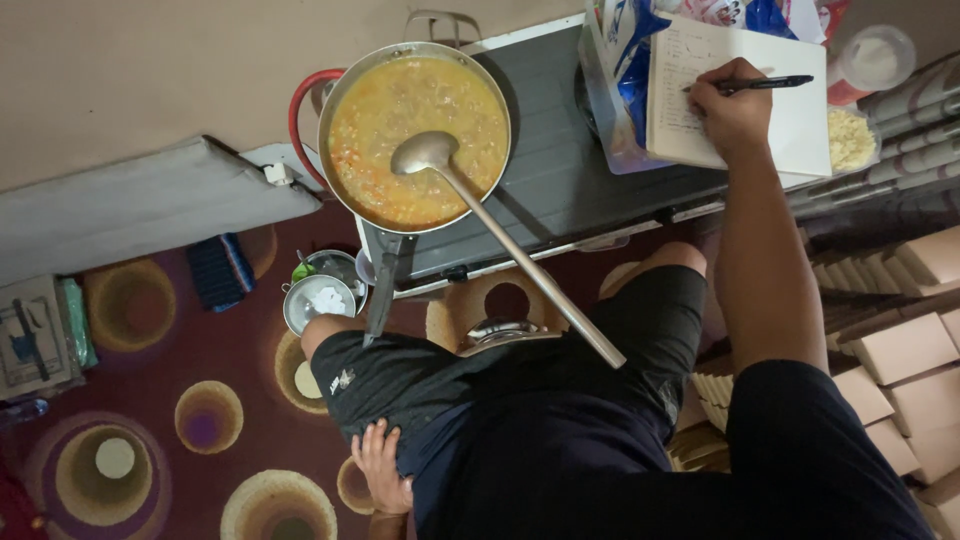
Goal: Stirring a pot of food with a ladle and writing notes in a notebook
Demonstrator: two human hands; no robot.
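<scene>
Fingers (372, 450) of the left hand (385, 470) lie spread and slack on the thigh of the black shorts (420, 385), gripping nothing, at the bottom of the view. Right hand (733, 108) is up at the far side, fingers pinched around a black pen (770, 83), tip on the open white notebook (735, 95); the page has handwriting on its left part. The notebook rests on top of blue and white plastic packets (625, 60) at the right end of the grey stove top (560, 160). The person sits on a dark red carpet (150, 400) with round circle patterns, knees against the stove. Just left of the left knee sit small steel bowls (320, 295), one with something white inside. A long steel ladle (470, 215) lies with its bowl in the wide pan (414, 135) and its handle slanting out over the rim toward the lap; neither hand touches it. The pan holds thick yellow-orange soup with chunks and sits on the left side of the stove, its dark handle pointing down toward the left knee. A red hose (298, 110) loops behind the pan. A clear tub of pale grated stuff (850, 140) is just right of the notebook. Tan cardboard boxes (910, 350) are stacked at the right edge.
</scene>
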